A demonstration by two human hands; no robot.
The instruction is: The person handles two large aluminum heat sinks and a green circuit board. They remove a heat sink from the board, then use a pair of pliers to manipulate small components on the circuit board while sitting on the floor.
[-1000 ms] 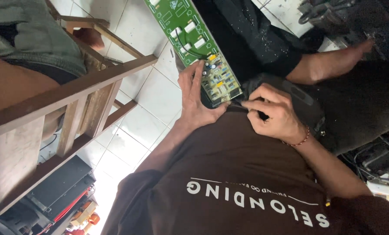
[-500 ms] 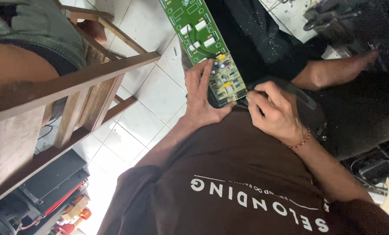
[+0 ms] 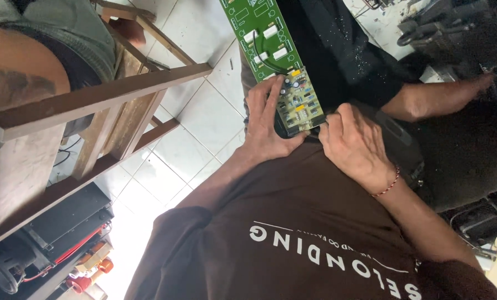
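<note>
Presently the person's left hand (image 3: 268, 125) lies flat along the near end of a long green circuit board (image 3: 271, 53), fingers spread over its left edge and thumb tucked below, so the grip reads as a closed hold on the board. The right hand (image 3: 355, 145) is curled at the board's lower right corner, fingers bunched tight; whether they pinch a small tool or part cannot be told, since the knuckles hide the fingertips. The board rests against the lap, over the brown shirt (image 3: 315, 222), and slopes away toward a second person in black (image 3: 337, 50), whose forearm (image 3: 432, 97) lies well apart from it. The near end carries a denser cluster of small parts (image 3: 299, 100), with white blocks further up. By judgement the step in hand is close work at that corner, the left hand serving as the steadying clamp; the next move would call for keeping the board still and fine control at the right fingertips. The floor is pale tile (image 3: 204, 111) with dark grout lines. A wooden chair (image 3: 98, 105) stands to the left with someone seated on it, and dark equipment with red wiring (image 3: 65, 244) sits beneath
</note>
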